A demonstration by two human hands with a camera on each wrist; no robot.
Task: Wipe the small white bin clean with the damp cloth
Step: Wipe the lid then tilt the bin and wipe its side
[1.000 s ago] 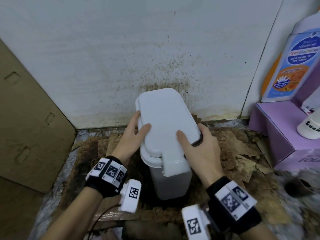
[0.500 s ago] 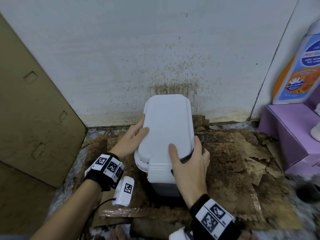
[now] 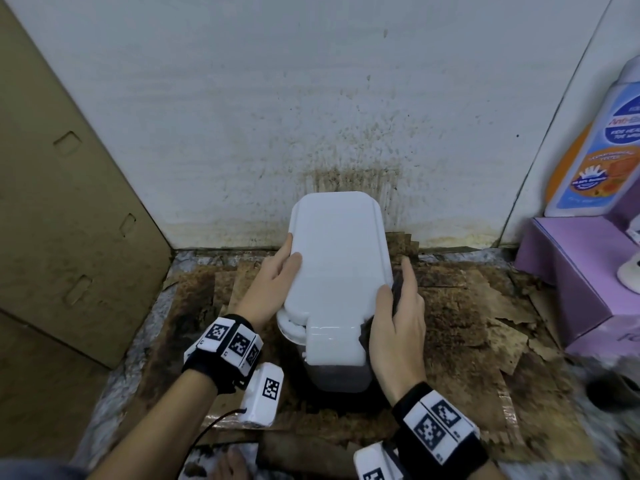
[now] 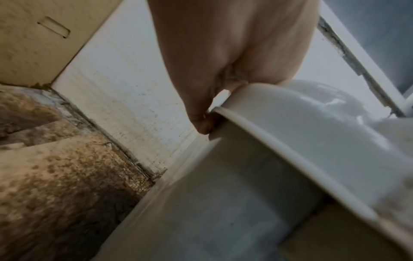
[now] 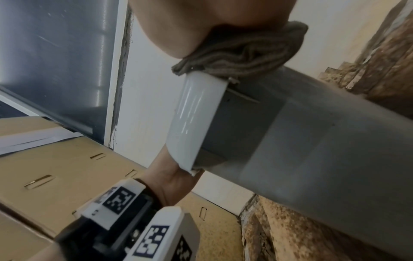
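The small white bin (image 3: 337, 265) stands with its lid closed on stained cardboard against the wall; its wall also shows in the left wrist view (image 4: 257, 176) and in the right wrist view (image 5: 301, 141). My left hand (image 3: 273, 289) grips the lid's left edge, thumb on top, fingers under the rim (image 4: 205, 123). My right hand (image 3: 398, 317) holds a dark grey cloth (image 3: 396, 292) pressed against the bin's right side below the lid. The folded cloth (image 5: 243, 53) sits squeezed between palm and bin.
A brown cardboard panel (image 3: 62, 202) leans at the left. A purple box (image 3: 575, 271) with a large wash bottle (image 3: 602, 143) stands at the right. Torn, mouldy cardboard (image 3: 467, 306) covers the floor. The spattered white wall (image 3: 311, 98) rises right behind the bin.
The right hand with the cloth slid off the lid's top to the bin's right side and toward me. The bin turned straighter. The left hand kept its hold.
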